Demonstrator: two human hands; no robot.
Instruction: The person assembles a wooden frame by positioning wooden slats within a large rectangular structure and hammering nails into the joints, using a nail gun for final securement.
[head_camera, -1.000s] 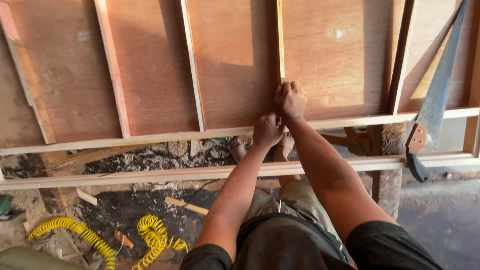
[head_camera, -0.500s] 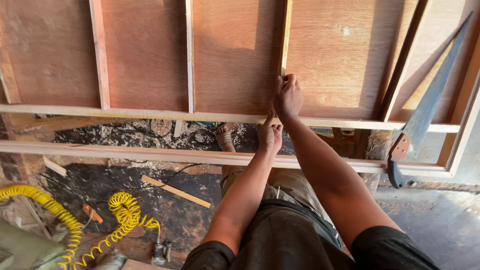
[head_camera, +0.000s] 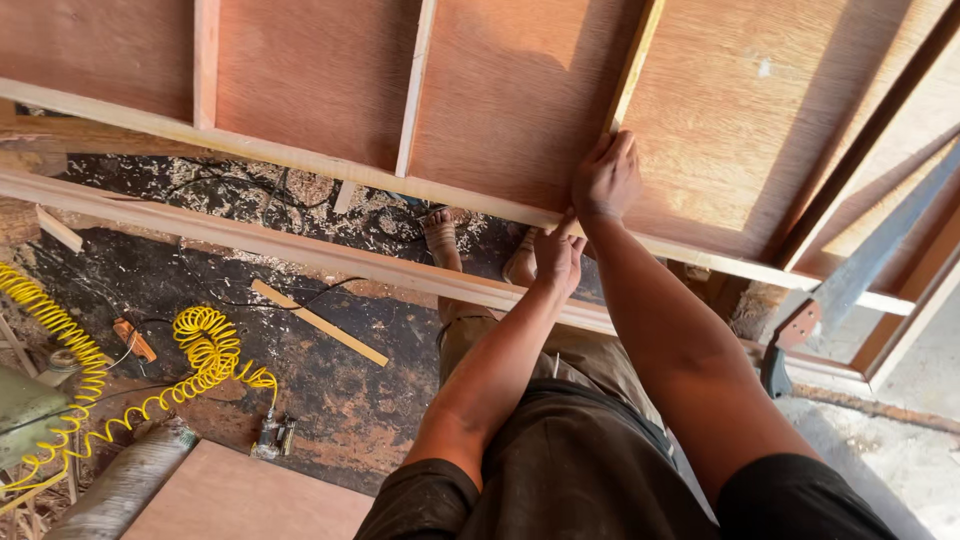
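No containers in view. Big plywood panel (head_camera: 510, 100) w/ thin wood battens across it, lying flat, fills the top of frame.

R hand (head_camera: 606, 180) on the panel at the foot of one upright batten (head_camera: 632, 68), where it meets the long edge rail (head_camera: 330, 165). Fingers bent and close together, pressed down on the wood; can't tell if anything small is pinched under them. L hand (head_camera: 557, 258) just below and touching the rail's underside edge, fingers together and curled up toward the R hand; the two hands nearly touch. Nothing visible held in L.

Second long wood strip (head_camera: 280, 245) runs parallel below the rail, apart from it. Person's bare feet (head_camera: 440, 232) show in the gap btw the two, on the floor.

Floor (head_camera: 330, 390) dark, littered w/ sawdust. Yellow coiled air hose (head_camera: 205, 350) at left, a small metal fitting (head_camera: 272, 437) near its end, short loose wood slat (head_camera: 318, 321) beside it. Handsaw (head_camera: 860, 275) at right, dark handle down, leaning by the panel's corner. Flat plywood offcut (head_camera: 250, 500) at bottom left.
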